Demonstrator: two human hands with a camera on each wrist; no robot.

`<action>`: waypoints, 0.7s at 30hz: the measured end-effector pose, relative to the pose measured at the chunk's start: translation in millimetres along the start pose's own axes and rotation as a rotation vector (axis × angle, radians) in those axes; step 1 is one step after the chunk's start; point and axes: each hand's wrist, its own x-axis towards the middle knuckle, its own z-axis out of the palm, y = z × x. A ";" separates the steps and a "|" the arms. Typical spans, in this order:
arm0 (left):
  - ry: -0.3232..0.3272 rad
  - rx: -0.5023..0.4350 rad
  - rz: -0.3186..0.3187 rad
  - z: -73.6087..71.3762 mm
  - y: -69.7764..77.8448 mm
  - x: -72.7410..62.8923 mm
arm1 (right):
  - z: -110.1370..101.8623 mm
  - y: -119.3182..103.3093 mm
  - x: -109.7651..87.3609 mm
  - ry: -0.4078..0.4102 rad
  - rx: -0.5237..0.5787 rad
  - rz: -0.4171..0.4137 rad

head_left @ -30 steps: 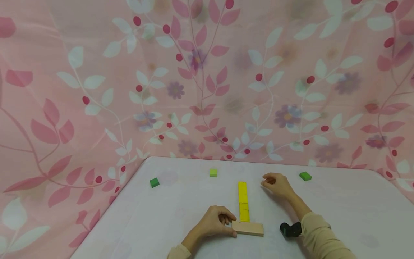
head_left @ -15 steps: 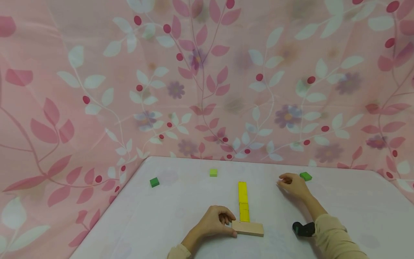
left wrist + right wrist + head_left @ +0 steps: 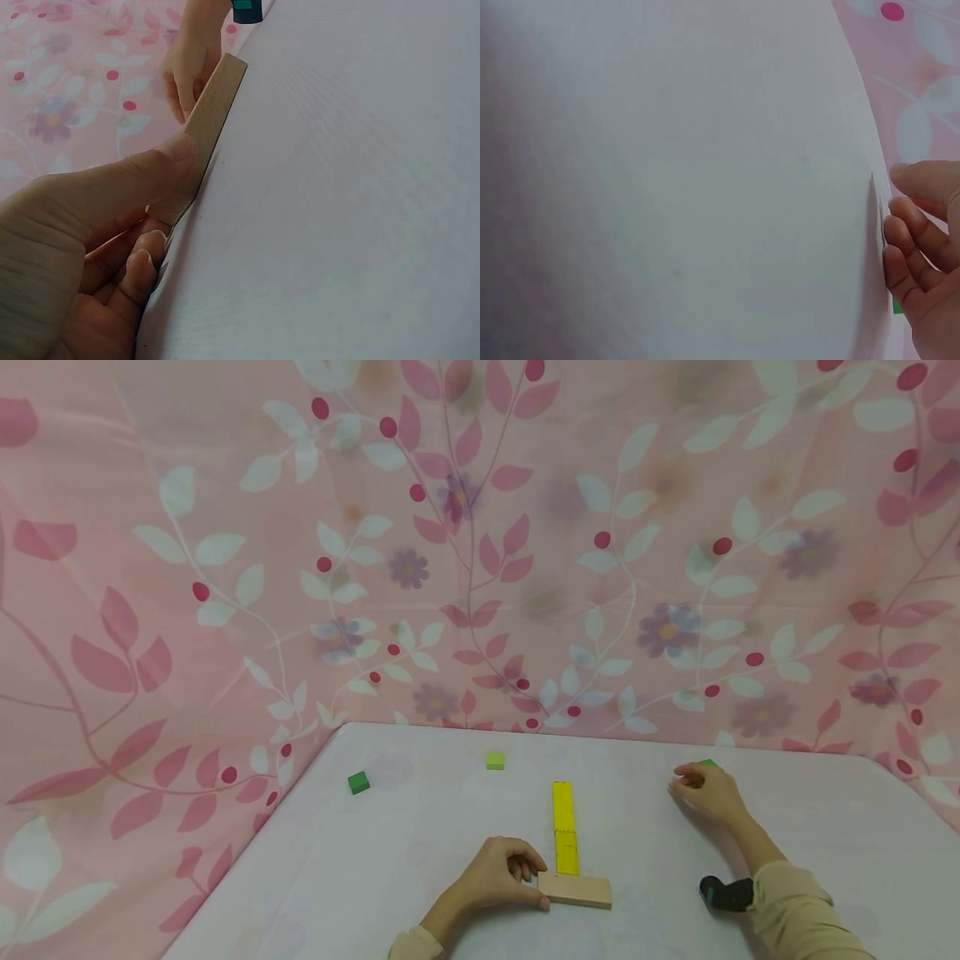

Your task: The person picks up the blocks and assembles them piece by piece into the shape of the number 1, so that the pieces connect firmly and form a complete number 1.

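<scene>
My left hand [image 3: 491,872] pinches the left end of a light wooden block [image 3: 577,890], thumb on its near side. In the left wrist view the thumb lies along the block [image 3: 214,112], with fingers curled beneath. The block sits across the near end of a yellow strip [image 3: 566,827] made of two pieces laid in line. My right hand [image 3: 708,795], fingers loosely bent with nothing seen between them, hovers low at the far right. It partly hides a bright green block [image 3: 708,763]; in the right wrist view a sliver of green [image 3: 897,307] shows behind the fingers.
On the white-covered table [image 3: 435,827] lie a dark green block [image 3: 358,782] at the far left and a lime green block [image 3: 495,761] at the back. A black camera [image 3: 726,893] is on the right wrist. A pink floral curtain [image 3: 480,543] stands behind.
My right hand has moved to the right, away from the yellow strip, and now overlaps the bright green block. The left hand and wooden block have stayed in place.
</scene>
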 end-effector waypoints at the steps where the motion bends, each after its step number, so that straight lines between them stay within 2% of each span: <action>1: -0.001 0.002 0.002 0.0 -0.1 0.1 | -1.2 1.2 -0.4 0.005 -0.002 0.002; 8: -0.004 0.005 0.015 -0.1 -0.9 0.3 | -7.5 12.9 -1.3 0.048 -0.030 0.016; 12: -0.002 0.000 0.009 0.1 -1.0 0.1 | -8.6 19.5 -2.1 0.108 -0.050 0.019; 17: 0.002 0.006 0.014 0.3 -1.7 0.5 | -9.5 24.8 -2.8 0.165 -0.072 0.078; 21: 0.001 0.007 0.016 0.0 -1.9 0.4 | -11.5 25.3 -3.1 0.143 -0.073 0.152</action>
